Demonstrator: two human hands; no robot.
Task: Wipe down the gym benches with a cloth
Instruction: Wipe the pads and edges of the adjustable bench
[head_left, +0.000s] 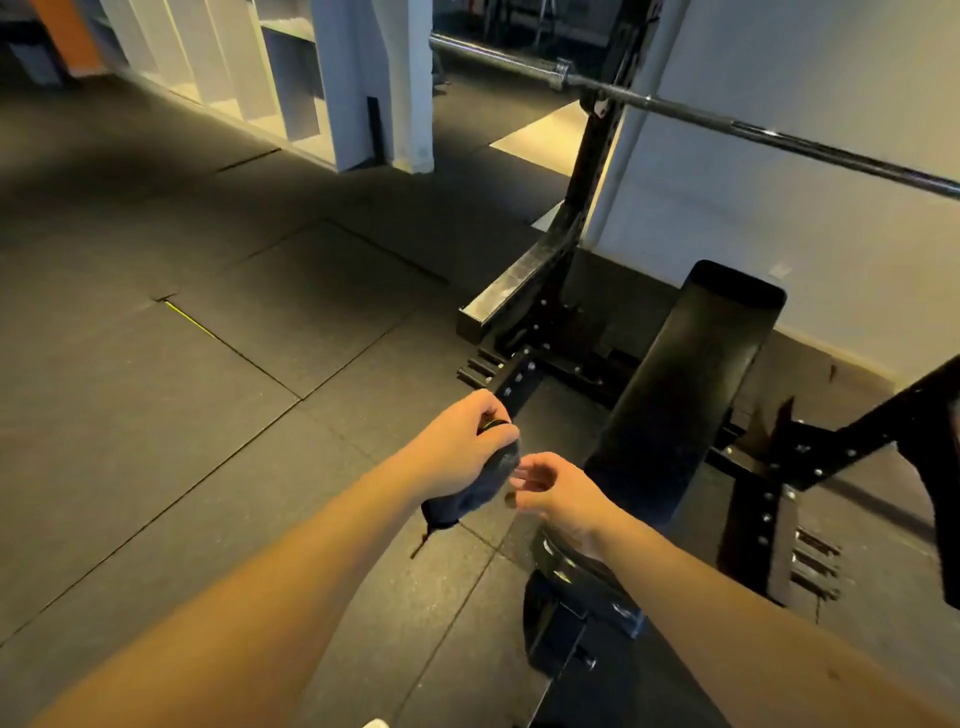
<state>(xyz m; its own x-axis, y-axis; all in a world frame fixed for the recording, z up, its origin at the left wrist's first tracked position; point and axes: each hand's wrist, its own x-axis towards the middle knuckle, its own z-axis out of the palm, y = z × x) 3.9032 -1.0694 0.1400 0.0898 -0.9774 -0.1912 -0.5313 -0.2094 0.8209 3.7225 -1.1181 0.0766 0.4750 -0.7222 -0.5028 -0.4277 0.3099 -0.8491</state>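
Bench, near end: the dark frame and lower part of the bench (576, 618) begin just below the right forearm, which crosses over them.
Cloth: the dark cloth (480, 491) hangs in the air from the left hand, above the floor (218, 415). It is beside the left edge of the bench and does not touch the pad.
Right hand: the right hand (558, 491) is over the left edge of the bench. Its fingers are loosely spread and point left toward the cloth. They are very near it, but they grip nothing that I can see.
Left hand: the left hand (460, 447) has its fingers curled down over the top of the cloth and holds it bunched. A small edge of yellow-green shows under the fingertips; I cannot tell what it is.
Key relation: the cloth lies to the left of the right fingers, and the pad lies to the right of both hands. The right hand is the nearer one to the pad.
Bench pad: its long axis runs away from the person, leaning a little to the right, up to its far end by the wall.
Next move, my judgement: the cloth must go to the right, onto the near part of the pad, and then along this axis.
Rack and barbell: the rack (597, 171) stands behind the left side of the bench, and the barbell (737, 124) crosses above the far end.
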